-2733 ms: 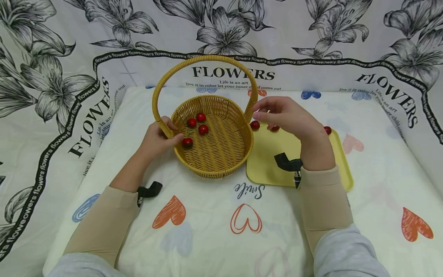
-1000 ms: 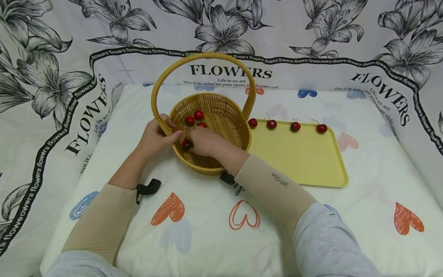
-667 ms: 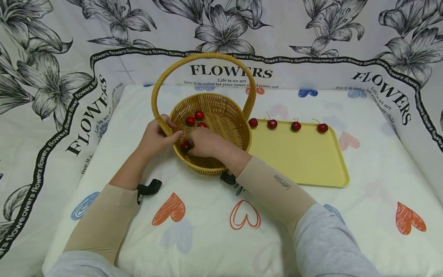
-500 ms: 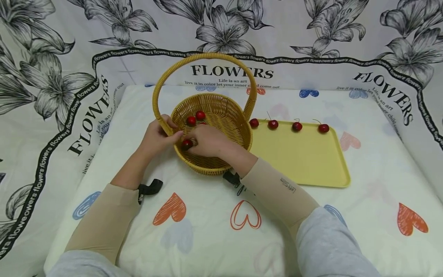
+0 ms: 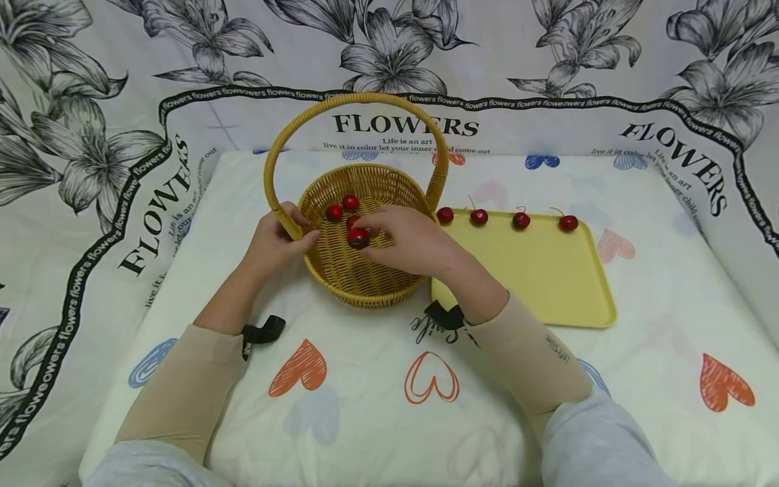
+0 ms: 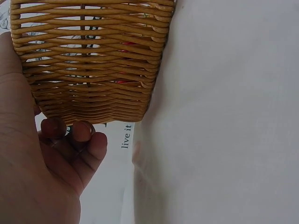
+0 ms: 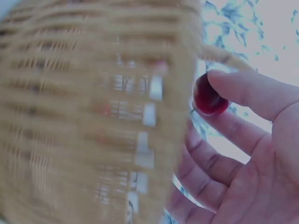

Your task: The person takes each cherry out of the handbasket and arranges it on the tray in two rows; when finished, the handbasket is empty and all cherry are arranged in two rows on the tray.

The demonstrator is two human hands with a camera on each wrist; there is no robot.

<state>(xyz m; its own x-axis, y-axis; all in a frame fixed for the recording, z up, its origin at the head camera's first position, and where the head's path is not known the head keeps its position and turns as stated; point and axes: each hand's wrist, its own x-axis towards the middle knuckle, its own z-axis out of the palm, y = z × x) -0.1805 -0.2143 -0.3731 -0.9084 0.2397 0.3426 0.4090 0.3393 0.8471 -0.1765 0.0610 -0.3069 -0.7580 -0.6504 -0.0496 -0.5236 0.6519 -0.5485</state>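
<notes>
A yellow wicker basket (image 5: 371, 297) with a tall arched handle stands on the bed-like surface. My left hand (image 5: 276, 240) grips its left rim at the foot of the handle; in the left wrist view its fingers curl beside the woven wall (image 6: 93, 60). Over the basket's inside, my right hand (image 5: 410, 243) pinches a dark red cherry (image 5: 358, 238) between thumb and forefinger. That same cherry (image 7: 210, 95) shows near the rim in the right wrist view. Beneath lie three more cherries, one (image 5: 350, 203) near the back and one (image 5: 353, 221) partly hidden by the right hand.
To the right of the basket lies a yellow tray (image 5: 529, 270). Several cherries with stems, among them one (image 5: 479, 217) and another (image 5: 568, 223), sit in a row along its far edge. A white cloth with hearts covers the surface, and a flower-printed cloth (image 5: 389, 47) rises behind.
The right hand went from above the tray's left edge down into the basket, pinched the front cherry, and has now lifted it up and to the right. The left hand keeps its place.
</notes>
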